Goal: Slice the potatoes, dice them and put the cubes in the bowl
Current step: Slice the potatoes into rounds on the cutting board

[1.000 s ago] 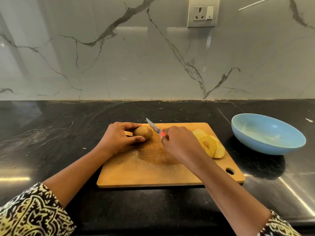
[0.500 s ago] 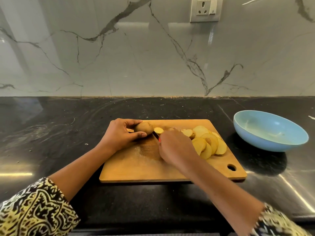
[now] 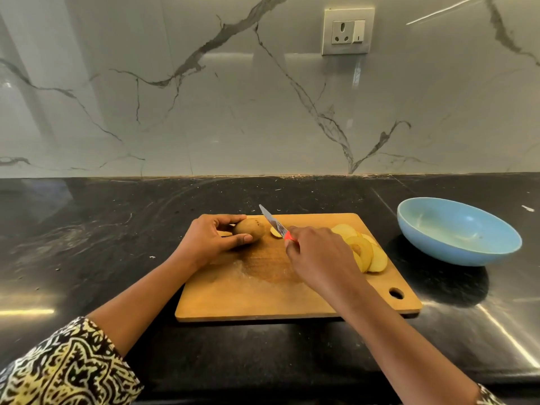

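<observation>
The left hand (image 3: 207, 238) grips the potato (image 3: 249, 229); the right hand (image 3: 318, 255) curls round the knife (image 3: 273, 220), hiding most of its red handle.

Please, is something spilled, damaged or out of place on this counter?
Nothing serious. A small pale scrap lies on the black counter to the right of the blue bowl, and a second speck lies to the left of the cutting board. The board's middle shows a darker, damp-looking patch.
</observation>
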`<state>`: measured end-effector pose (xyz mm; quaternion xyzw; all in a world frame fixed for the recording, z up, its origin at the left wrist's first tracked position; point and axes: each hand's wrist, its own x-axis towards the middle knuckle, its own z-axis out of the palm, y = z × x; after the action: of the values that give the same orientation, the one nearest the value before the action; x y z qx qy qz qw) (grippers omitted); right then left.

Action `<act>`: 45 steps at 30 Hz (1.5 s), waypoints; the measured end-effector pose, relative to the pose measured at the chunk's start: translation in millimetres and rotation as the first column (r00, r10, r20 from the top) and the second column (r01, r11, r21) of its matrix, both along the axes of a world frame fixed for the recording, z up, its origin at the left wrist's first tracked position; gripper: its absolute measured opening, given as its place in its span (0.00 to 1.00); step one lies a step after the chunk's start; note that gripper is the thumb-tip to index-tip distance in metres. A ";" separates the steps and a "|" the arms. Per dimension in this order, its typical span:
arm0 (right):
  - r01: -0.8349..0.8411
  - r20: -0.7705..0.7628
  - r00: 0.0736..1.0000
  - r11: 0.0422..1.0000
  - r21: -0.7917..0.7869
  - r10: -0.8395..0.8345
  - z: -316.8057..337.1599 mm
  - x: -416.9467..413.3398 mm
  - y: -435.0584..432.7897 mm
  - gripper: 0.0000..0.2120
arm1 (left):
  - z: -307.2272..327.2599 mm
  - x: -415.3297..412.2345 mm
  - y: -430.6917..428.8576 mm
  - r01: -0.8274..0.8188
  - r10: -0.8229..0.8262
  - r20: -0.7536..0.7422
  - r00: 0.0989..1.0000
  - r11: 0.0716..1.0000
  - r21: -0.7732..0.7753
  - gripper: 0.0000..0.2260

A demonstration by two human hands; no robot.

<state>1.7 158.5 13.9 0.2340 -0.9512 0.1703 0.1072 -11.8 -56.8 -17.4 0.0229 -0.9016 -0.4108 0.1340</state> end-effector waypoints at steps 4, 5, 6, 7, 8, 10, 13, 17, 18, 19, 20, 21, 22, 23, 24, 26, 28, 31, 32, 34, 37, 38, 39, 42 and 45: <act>-0.025 -0.008 1.000 1.000 0.011 0.025 -1.6 -3.1 -5.7 0.16 | 0.3 -1.0 0.5 -0.002 0.002 -0.003 1.000 1.000 -0.007 0.23; -0.022 -0.002 1.000 1.000 0.017 0.022 -2.0 -3.7 -7.0 0.16 | 0.1 -1.1 0.4 -0.002 0.002 -0.008 1.000 1.000 -0.004 0.24; -0.021 0.009 1.000 0.999 0.031 0.021 -2.1 -4.4 -8.7 0.16 | -0.1 -1.1 0.3 -0.003 0.002 -0.014 1.000 1.000 -0.002 0.24; -0.020 0.021 1.000 0.999 0.050 0.019 -1.6 -4.9 -10.1 0.15 | -0.1 -1.2 0.4 -0.002 0.002 -0.017 1.000 1.000 -0.002 0.24; -0.021 0.029 0.999 0.998 0.065 0.019 -0.6 -6.1 -11.2 0.14 | -0.1 -1.4 0.3 -0.001 0.001 -0.018 1.000 1.000 -0.004 0.24; -0.022 0.021 1.000 0.996 0.081 0.020 2.1 -9.9 -14.0 0.13 | 0.3 -1.6 0.3 0.001 -0.001 -0.018 1.000 1.000 -0.008 0.24; -0.027 0.048 0.999 0.991 0.135 0.021 7.0 -19.1 -25.1 0.11 | 0.4 -1.3 1.3 0.005 -0.005 -0.025 1.000 1.000 -0.022 0.24; -0.056 0.140 0.990 0.975 0.215 0.026 4.1 -20.6 -37.1 0.11 | -0.4 -1.2 0.9 -0.016 0.014 -0.035 0.999 0.999 -0.040 0.23; -0.061 0.126 0.991 0.971 0.231 0.032 1.6 -17.0 -34.9 0.11 | -1.6 -1.1 0.8 -0.022 0.021 -0.035 0.999 0.999 -0.029 0.23; -0.060 0.102 0.994 0.967 0.246 0.036 -2.4 -11.9 -30.8 0.10 | -2.4 -1.2 0.9 -0.025 0.025 -0.037 0.999 0.999 -0.021 0.23; -0.055 0.083 0.996 0.966 0.253 0.036 -6.2 -6.4 -25.5 0.10 | -2.7 -1.3 0.7 -0.024 0.023 -0.038 0.999 1.000 -0.019 0.23; -0.049 0.083 0.996 0.966 0.255 0.029 -9.9 -1.1 -20.0 0.10 | -2.9 -1.3 0.4 -0.023 0.023 -0.037 0.999 1.000 -0.015 0.23; -0.043 0.092 0.996 0.968 0.248 0.021 -12.3 3.6 -14.6 0.10 | -2.8 -1.4 0.1 -0.023 0.023 -0.034 0.999 1.000 -0.008 0.23; -0.035 0.100 0.995 0.972 0.233 0.012 -13.6 7.1 -9.3 0.10 | -2.7 -1.8 -0.3 -0.020 0.020 -0.028 0.999 1.000 0.002 0.23; -0.025 0.103 0.995 0.977 0.213 0.003 -14.3 8.6 -5.0 0.10 | -2.9 -2.2 -0.5 -0.016 0.016 -0.021 1.000 1.000 0.013 0.23; 0.014 0.090 0.995 0.985 0.172 -0.030 -13.6 7.3 3.2 0.10 | -2.5 -1.7 -0.6 -0.010 0.010 -0.014 1.000 1.000 0.028 0.23; 0.067 0.073 0.994 0.991 0.115 -0.076 -11.3 3.2 8.7 0.12 | -2.3 -1.2 -1.0 -0.004 0.005 -0.011 1.000 0.999 0.035 0.23; 0.126 0.037 0.991 0.991 0.038 -0.127 -9.3 -1.7 10.8 0.15 | -1.4 -0.9 -0.1 0.007 -0.007 -0.003 1.000 0.999 0.034 0.24; 0.125 0.014 0.992 0.992 0.020 -0.125 -9.0 -2.1 9.6 0.15 | -1.0 -0.8 0.1 0.013 -0.013 -0.003 1.000 0.999 0.031 0.24; 0.102 -0.061 0.993 0.995 -0.004 -0.102 -9.3 -1.9 7.6 0.16 | -0.7 -0.6 0.7 0.023 -0.023 -0.009 1.000 0.999 0.024 0.24; 0.096 -0.170 0.981 0.995 0.010 -0.093 -13.0 -3.2 5.1 0.20 | -1.0 0.3 0.2 0.038 -0.037 -0.019 0.999 0.999 0.015 0.24; 0.104 -0.190 0.977 0.994 0.027 -0.097 -14.4 -4.5 4.7 0.21 | -1.1 0.3 -0.3 0.039 -0.039 -0.020 0.999 0.999 0.012 0.24; 0.112 -0.202 0.974 0.993 0.040 -0.102 -15.9 -6.1 4.5 0.22 | -1.1 0.2 -0.6 0.040 -0.040 -0.021 0.999 0.999 0.009 0.24; 0.137 -0.209 0.970 0.989 0.048 -0.124 -19.7 -10.4 6.6 0.23 | -1.7 -0.5 -0.3 0.040 -0.042 -0.035 0.999 0.999 -0.033 0.25; 0.148 -0.207 0.969 0.988 0.039 -0.137 -23.3 -12.9 9.4 0.23 | -4.3 -0.3 0.5 0.044 -0.057 -0.111 0.992 0.991 -0.123 0.26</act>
<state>-11.3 167.9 -9.4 0.1840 -0.9538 0.1117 0.2096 -12.1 -56.3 -21.7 -0.0316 -0.9158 -0.3597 0.1760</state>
